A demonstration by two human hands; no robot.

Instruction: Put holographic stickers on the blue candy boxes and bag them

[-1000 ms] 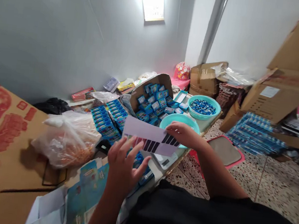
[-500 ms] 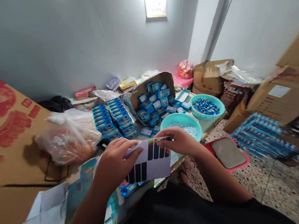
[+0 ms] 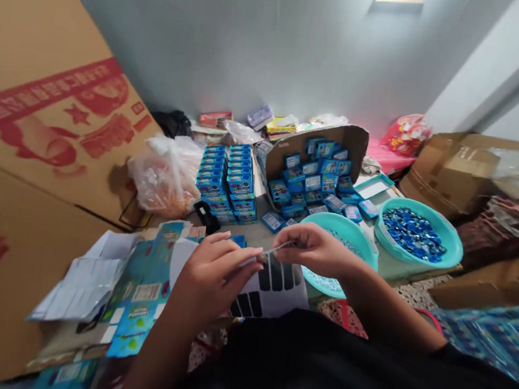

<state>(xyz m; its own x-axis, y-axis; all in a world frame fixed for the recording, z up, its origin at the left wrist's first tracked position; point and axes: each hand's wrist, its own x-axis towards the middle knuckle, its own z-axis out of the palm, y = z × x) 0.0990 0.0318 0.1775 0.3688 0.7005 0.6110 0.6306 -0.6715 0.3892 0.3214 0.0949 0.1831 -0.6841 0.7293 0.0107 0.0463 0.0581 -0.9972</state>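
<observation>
The person's left hand (image 3: 215, 274) and right hand (image 3: 313, 250) meet in front of the chest, each with thumb and fingertips closed in a tight pinch. Between the two grips runs a thin pale line, seemingly the upper edge of a white sheet (image 3: 276, 290) printed with rows of black bars. The left grip holds that edge at its near, lower end and the right grip holds it at its far, higher end, so the edge slants up to the right. The rest of the sheet falls away below the fingers toward the person's black shirt, its barred face showing under and between the two hands. Whether the pinched edge is peeled from the sheet or part of it cannot be told.

Just beyond the right hand, on the surface, stands a near teal basin (image 3: 353, 233) of pale bits, with a far teal basin (image 3: 451, 241) of blue pieces beside it. Behind them an open cardboard box (image 3: 354, 143) spills small blue packs, and stacked blue packs (image 3: 228, 178) stand to its left. A plastic bag (image 3: 165, 174) sits by a big printed carton (image 3: 40, 101). Flat blue card sheets (image 3: 146, 281) lie left of the left hand.
</observation>
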